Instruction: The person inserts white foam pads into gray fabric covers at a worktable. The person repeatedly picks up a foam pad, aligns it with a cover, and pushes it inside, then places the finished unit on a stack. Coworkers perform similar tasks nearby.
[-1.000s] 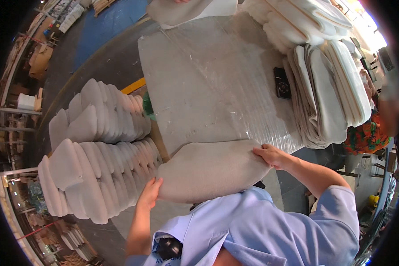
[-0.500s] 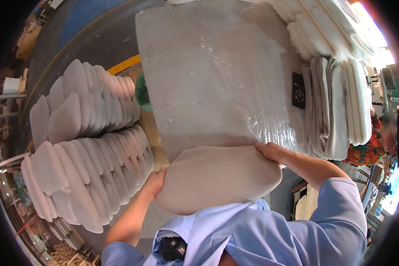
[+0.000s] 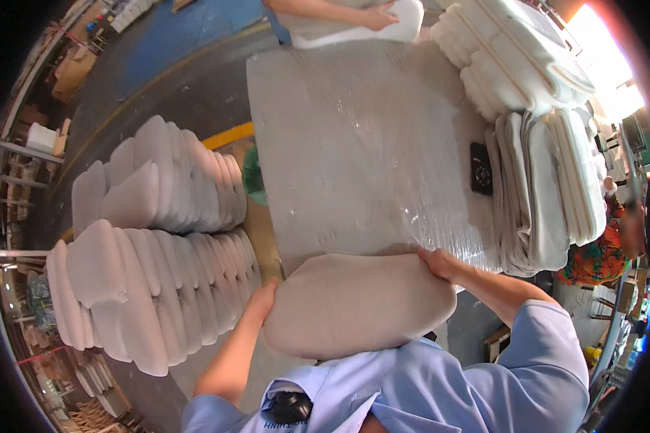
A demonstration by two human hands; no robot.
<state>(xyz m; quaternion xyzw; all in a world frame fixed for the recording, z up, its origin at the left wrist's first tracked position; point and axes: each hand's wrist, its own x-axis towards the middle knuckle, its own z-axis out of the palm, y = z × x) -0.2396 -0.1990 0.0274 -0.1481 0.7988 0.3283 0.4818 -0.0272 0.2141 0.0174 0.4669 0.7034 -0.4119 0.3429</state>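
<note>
I hold a flat, rounded beige foam cushion (image 3: 354, 303) in front of my chest, at the near edge of a table wrapped in clear plastic film (image 3: 354, 144). My left hand (image 3: 261, 302) grips the cushion's left edge. My right hand (image 3: 438, 263) grips its upper right corner, where the cushion meets the table edge. Both arms wear light blue sleeves.
Two tall stacks of similar white cushions (image 3: 144, 238) stand to my left. Piles of folded white covers (image 3: 549, 187) line the table's right side, with a small black device (image 3: 481, 167) beside them. Another person's hand (image 3: 375, 16) rests on a white cushion at the far end.
The cushion has shifted a little to the right and toward the table edge, with both hands still gripping it. The view has tilted, bringing the far person's hand into sight.
</note>
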